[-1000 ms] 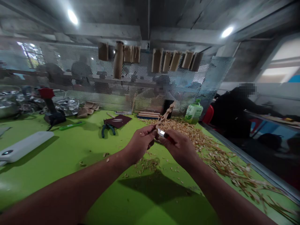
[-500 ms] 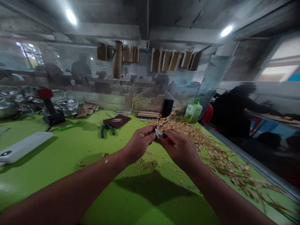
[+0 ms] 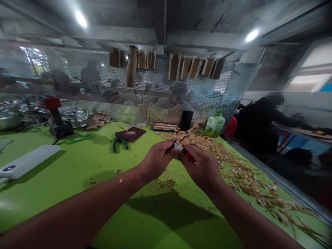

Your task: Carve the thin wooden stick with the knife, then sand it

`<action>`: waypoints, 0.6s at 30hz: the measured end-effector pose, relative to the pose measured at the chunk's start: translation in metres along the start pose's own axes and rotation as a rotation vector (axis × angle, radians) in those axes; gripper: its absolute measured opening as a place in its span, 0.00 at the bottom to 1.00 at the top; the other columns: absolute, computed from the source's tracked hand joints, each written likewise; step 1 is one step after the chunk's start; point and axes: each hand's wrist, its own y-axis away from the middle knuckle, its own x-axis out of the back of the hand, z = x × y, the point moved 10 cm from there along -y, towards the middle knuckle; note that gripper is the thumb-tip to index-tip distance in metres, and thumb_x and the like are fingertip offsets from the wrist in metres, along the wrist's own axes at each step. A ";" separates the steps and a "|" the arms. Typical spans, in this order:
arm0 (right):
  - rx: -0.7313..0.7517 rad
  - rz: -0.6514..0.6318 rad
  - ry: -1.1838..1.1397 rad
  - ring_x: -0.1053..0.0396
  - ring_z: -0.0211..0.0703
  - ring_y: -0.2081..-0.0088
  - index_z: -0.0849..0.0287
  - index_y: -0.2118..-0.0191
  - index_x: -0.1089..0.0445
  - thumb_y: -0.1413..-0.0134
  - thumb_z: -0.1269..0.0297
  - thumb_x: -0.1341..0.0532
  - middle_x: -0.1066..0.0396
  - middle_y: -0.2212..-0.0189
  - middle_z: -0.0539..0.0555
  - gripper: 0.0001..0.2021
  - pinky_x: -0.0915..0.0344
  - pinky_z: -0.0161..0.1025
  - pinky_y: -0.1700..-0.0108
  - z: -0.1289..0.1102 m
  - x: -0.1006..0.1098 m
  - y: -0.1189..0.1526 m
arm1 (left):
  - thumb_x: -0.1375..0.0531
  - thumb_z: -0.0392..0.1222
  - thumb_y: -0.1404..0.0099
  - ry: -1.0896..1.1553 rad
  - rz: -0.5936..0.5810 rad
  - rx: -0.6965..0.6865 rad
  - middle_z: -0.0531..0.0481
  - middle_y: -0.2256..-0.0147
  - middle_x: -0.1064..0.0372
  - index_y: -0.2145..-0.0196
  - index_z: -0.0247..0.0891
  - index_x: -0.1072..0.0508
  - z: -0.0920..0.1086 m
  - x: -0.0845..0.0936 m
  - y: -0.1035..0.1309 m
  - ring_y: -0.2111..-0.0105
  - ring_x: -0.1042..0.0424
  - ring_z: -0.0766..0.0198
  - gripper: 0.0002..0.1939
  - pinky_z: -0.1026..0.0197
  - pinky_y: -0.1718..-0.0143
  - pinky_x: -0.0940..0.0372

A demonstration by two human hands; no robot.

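Near the middle of the view, my left hand (image 3: 157, 159) is closed on the near end of a carved wooden piece (image 3: 191, 130), whose notched far end slants up to the right. My right hand (image 3: 203, 163) grips a knife with a red handle (image 3: 190, 156). The knife's short metal blade (image 3: 178, 147) lies against the wood beside my left fingers. Both hands are close together above the green table (image 3: 109, 193). Small wood chips (image 3: 167, 183) lie under them, and one chip rests on my left forearm.
Long shavings (image 3: 249, 174) cover the right side. A green bottle (image 3: 215, 123), dark phone, pliers (image 3: 120, 144) on brown sandpaper, a green cutter (image 3: 80, 138), a white power strip (image 3: 31, 162) and a red-black drill (image 3: 55, 116) lie around. A person in black (image 3: 255, 122) sits at right.
The view has shifted slightly. The wooden piece points a little further right, and my left wrist and fingers have turned slightly around it. Both hands keep their hold.
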 end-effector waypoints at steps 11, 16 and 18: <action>-0.010 0.015 -0.013 0.37 0.39 0.74 0.57 0.71 0.34 0.39 0.53 0.47 0.32 0.74 0.52 0.15 0.49 0.34 0.72 -0.002 0.004 0.000 | 0.45 0.44 0.34 -0.032 0.058 0.064 0.52 0.72 0.35 0.71 0.34 0.30 -0.003 0.002 0.004 0.69 0.38 0.65 0.12 0.65 0.66 0.41; -0.006 0.006 -0.038 0.37 0.38 0.74 0.57 0.72 0.35 0.39 0.52 0.46 0.33 0.74 0.52 0.16 0.49 0.34 0.72 -0.002 0.003 0.000 | 0.46 0.47 0.34 -0.004 0.051 0.060 0.54 0.75 0.41 0.77 0.36 0.38 -0.005 0.001 0.005 0.72 0.42 0.67 0.17 0.67 0.70 0.44; -0.007 -0.004 -0.040 0.38 0.38 0.74 0.57 0.73 0.36 0.39 0.52 0.46 0.34 0.75 0.51 0.16 0.50 0.34 0.72 -0.002 0.002 0.000 | 0.46 0.46 0.33 -0.021 0.032 0.063 0.54 0.74 0.41 0.76 0.36 0.38 -0.004 -0.001 0.005 0.70 0.41 0.66 0.16 0.66 0.68 0.43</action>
